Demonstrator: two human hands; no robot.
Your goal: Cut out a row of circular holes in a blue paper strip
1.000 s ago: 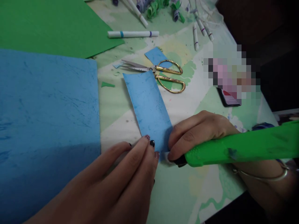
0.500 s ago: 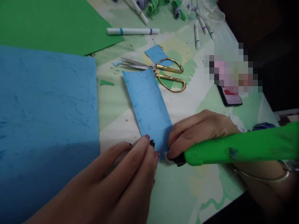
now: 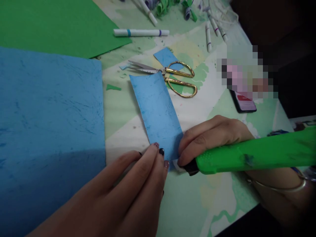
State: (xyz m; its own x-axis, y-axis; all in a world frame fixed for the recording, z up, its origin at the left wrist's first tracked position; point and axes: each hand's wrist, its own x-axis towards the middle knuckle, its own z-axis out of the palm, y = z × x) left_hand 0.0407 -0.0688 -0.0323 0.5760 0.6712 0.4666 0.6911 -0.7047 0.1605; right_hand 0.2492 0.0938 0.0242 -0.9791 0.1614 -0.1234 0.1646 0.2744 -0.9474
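A narrow blue strip (image 3: 158, 108) with darker streaks stands out from the table, its edges slightly curled. My left hand (image 3: 130, 187) has its fingers together, pinching the strip's lower left end; the dark-polished nails show, and most of the thumb is hidden. At the lower right edge of the strip is my right hand (image 3: 214, 138), its fingers curled. It grips a long green tool with a black end (image 3: 254, 154), which lies across the palm side and wrist. A small whitish bit shows by the black end, too unclear to name.
Gold-handled scissors (image 3: 181, 74) lie open behind the strip, near a blue offcut (image 3: 165, 56). Large blue (image 3: 54, 108) and green (image 3: 56, 26) sheets cover the left. A white marker (image 3: 140, 33), several other markers, curled scraps (image 3: 164, 6) and a phone (image 3: 244, 102) lie farther back.
The black end of the green tool has shifted slightly to the right, away from the left fingertips, showing more of the whitish bit. Both hands otherwise keep nearly the same pose.
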